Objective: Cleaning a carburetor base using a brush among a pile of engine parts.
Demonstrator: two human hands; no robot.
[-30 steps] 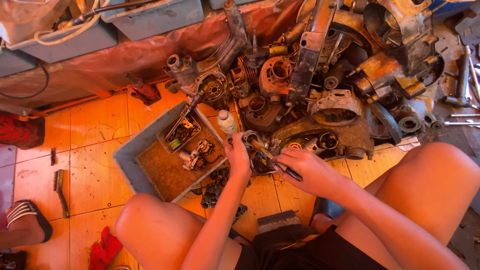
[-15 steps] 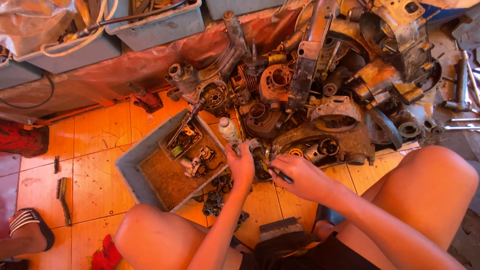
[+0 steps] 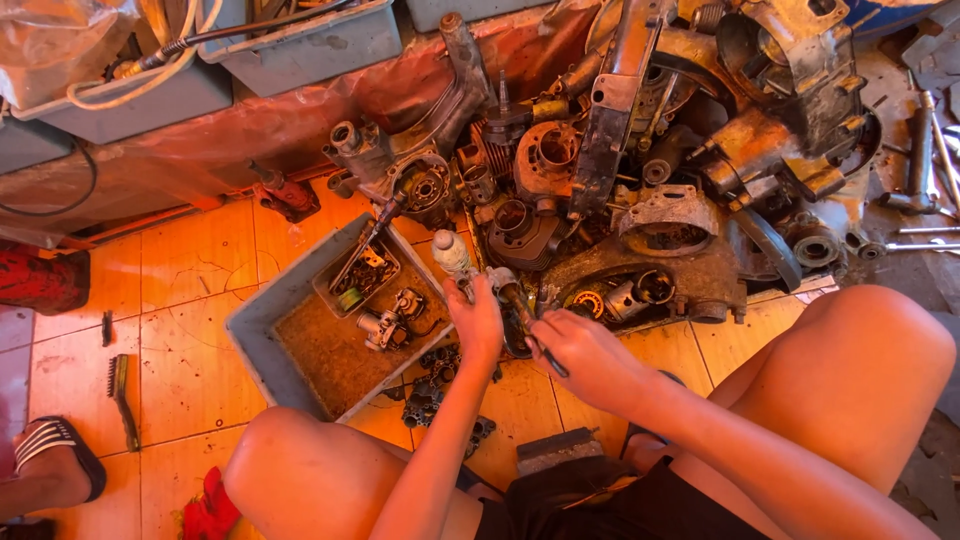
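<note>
My left hand [image 3: 477, 322] grips a small grimy metal engine part [image 3: 503, 284] just above the tiled floor, at the right edge of a grey tray [image 3: 262, 340]. My right hand [image 3: 585, 352] holds a thin dark tool [image 3: 530, 320] whose tip meets that part. Both hands sit between my bare knees, right in front of a heap of rusty engine parts [image 3: 640, 190]. A small white plastic bottle [image 3: 451, 252] stands just behind my left hand.
The grey tray holds a smaller dish of bits [image 3: 362, 278] and a carburettor-like piece [image 3: 384, 322]. Dark small parts [image 3: 432, 385] lie by the tray. A wire brush [image 3: 121, 398] lies on the orange tiles at left. A sandalled foot [image 3: 50, 462] shows at lower left. Grey tubs [image 3: 300, 40] stand behind.
Both hands stay together on the small part, with only slight shifts of the tool. The view has drifted a little.
</note>
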